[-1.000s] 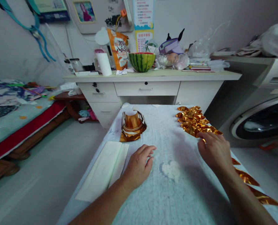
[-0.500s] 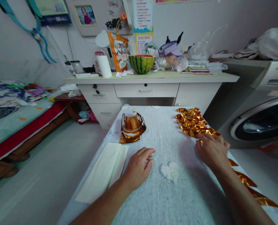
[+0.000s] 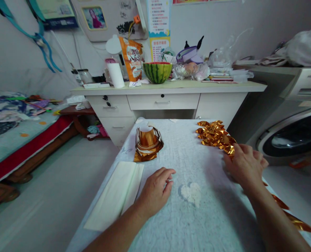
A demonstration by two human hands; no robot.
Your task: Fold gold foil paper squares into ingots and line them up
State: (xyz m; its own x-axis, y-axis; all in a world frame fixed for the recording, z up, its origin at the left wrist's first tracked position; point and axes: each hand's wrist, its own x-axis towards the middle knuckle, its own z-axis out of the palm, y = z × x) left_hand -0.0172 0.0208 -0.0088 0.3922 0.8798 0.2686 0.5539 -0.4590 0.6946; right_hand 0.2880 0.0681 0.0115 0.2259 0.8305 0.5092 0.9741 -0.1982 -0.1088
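Note:
My left hand [image 3: 157, 190] rests near the middle of the cloth-covered table [image 3: 181, 224], its fingers curled loosely with a small gap to the thumb and nothing between them. My right hand [image 3: 246, 164] is at the table's right edge, fingertips at the near end of a pile of shiny gold foil pieces [image 3: 214, 134]; one piece touches the fingers, and the hand partly hides what is under it. More folded gold pieces [image 3: 299, 221] lie along the right edge beside my forearm. A loose coil of gold foil strips [image 3: 148, 141] stands at the back left, with pale folded paper [image 3: 113, 196] in front.
Behind the table stands a white desk [image 3: 165, 90] carrying a cut watermelon [image 3: 157, 72], an orange pouch [image 3: 131, 57] and a white roll [image 3: 115, 75]. A washing machine [image 3: 297, 105] is on the right, a bed [image 3: 26, 136] on the left.
My right hand has shifted right and slightly toward me, with gold foil at its fingertips moving along. My left hand has barely moved.

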